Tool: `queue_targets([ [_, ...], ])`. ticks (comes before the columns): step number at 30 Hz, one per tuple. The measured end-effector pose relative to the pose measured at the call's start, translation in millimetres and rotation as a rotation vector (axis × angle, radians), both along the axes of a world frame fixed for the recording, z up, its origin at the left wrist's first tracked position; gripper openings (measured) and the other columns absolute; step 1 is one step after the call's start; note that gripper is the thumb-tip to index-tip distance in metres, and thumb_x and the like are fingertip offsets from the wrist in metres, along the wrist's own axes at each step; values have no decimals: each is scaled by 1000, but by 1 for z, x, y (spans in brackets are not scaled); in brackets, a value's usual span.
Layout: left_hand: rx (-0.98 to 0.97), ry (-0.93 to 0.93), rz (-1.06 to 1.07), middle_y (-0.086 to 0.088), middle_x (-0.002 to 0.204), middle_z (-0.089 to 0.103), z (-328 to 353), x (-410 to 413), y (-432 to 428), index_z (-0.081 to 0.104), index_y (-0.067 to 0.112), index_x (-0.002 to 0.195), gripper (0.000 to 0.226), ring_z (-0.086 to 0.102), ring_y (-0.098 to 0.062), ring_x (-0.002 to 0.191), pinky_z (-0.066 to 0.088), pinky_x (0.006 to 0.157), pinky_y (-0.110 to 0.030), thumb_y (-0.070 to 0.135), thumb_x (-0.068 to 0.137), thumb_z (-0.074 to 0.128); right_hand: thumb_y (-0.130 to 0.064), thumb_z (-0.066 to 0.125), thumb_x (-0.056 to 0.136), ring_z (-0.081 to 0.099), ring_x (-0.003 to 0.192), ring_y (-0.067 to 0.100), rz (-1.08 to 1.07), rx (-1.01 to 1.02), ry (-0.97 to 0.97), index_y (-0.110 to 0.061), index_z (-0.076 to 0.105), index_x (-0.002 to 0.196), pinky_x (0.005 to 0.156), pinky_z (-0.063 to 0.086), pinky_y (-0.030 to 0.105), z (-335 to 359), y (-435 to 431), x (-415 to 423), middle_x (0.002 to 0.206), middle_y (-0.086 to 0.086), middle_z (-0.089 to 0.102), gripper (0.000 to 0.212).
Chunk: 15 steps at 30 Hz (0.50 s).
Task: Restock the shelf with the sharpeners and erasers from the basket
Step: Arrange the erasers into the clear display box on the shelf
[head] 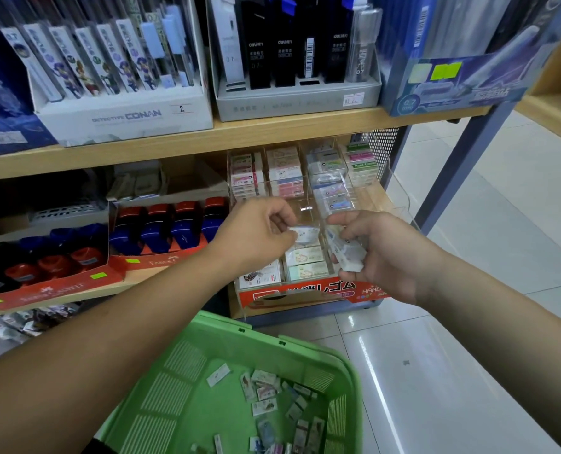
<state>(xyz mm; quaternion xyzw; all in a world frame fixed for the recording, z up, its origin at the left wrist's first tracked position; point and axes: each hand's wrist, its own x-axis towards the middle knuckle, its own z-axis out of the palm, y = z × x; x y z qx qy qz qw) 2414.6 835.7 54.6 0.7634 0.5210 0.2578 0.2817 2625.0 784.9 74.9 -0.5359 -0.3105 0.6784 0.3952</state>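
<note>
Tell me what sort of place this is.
Most likely a stationery shop: wooden shelves hold priced display boxes of pencil leads, a clear rack of erasers, and a green basket of loose stock sits on the tiled floor.

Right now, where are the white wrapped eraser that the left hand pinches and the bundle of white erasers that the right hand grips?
white wrapped eraser point(307, 233): head view, its exposed end.
bundle of white erasers point(351, 257): head view, its lower white face.
</note>
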Motion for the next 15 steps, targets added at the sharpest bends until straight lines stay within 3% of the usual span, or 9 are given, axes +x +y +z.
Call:
queue_targets([
  [5,225,316,-108,15,93,67,-3,0,-3,75,29,100,9,60,-6,92,55,74,-35,29,93,70,11,55,96,78,98,36,-41,56,35,-8,62,127,79,64,48,-2,-2,4,112,16,78,37],
  [7,344,496,-147,7,106,60,-3,4,-5,76,27,104,17,54,-15,104,52,71,-36,32,97,62,13,59,94,77,100,38,-71,69,53,-8,64,120,84,63,53,-1,-4,5,116,16,77,34],
  [10,355,596,-147,3,108,46,-3,7,-4,76,24,107,20,53,-19,105,52,67,-37,30,100,58,17,66,88,75,104,41,-90,101,65,-11,65,106,85,63,57,-2,-6,6,123,18,73,33],
  [11,350,565,-153,3,107,46,-2,8,-5,75,22,109,20,55,-19,102,53,70,-38,25,101,57,17,68,86,76,103,40,-94,111,64,-11,65,107,83,63,56,-2,-6,6,124,19,72,35],
  [13,251,304,-147,7,104,54,6,14,-10,74,19,117,22,58,-13,96,52,77,-29,18,102,58,17,72,84,77,99,38,-100,128,42,-8,65,115,77,65,50,-1,-7,5,123,20,71,41],
  [15,-52,-32,-124,9,103,64,19,21,-18,69,22,125,24,62,-2,87,50,75,-16,22,103,62,14,76,82,77,98,37,-105,149,-13,-7,64,122,73,64,45,0,-8,2,121,21,71,47],
])
